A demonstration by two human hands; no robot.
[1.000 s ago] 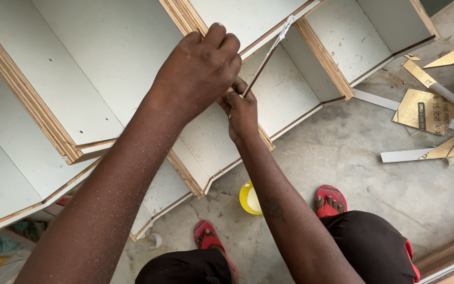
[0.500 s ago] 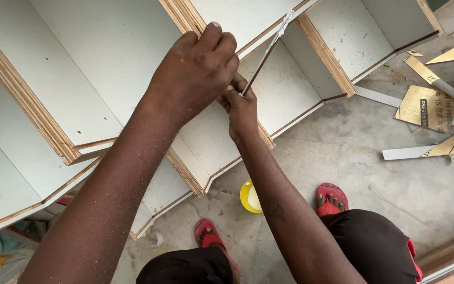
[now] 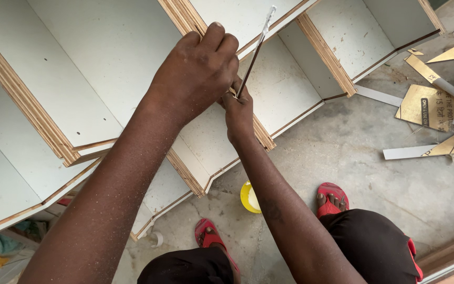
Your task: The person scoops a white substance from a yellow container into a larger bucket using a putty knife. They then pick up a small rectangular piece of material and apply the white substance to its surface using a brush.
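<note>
On a dusty grey concrete floor [image 3: 353, 158], I look down over a white laminated shelving unit [image 3: 80, 68] lying on its side, its raw plywood edges showing tan between the compartments. I count three upright dividers in view, each a layered plywood edge [image 3: 324, 52]. Offcuts lie scattered at the right: gold-faced board scraps [image 3: 426, 105] and two white strips [image 3: 408, 152], well apart from my hands.

My left hand [image 3: 195, 73] is clenched, knuckles up, pressing on the middle divider's edge [image 3: 185, 18]; what the curled fingers [image 3: 214, 39] enclose I cannot tell. Just beside it and touching it, my right hand [image 3: 240, 113] grips the lower end of a thin brush-like tool [image 3: 256, 52], a dark slender handle with a pale tip, tilted up and to the right over the white panel. The right fingers are closed tight around that handle.

Below the unit, a small yellow lid or cup [image 3: 249, 197] rests on the floor between my two feet. I count two red sandals [image 3: 333, 197], one on each foot, and both knees in dark shorts [image 3: 374, 242] at the bottom of the view. A timber sill [image 3: 447, 255] crosses the lower right corner.
</note>
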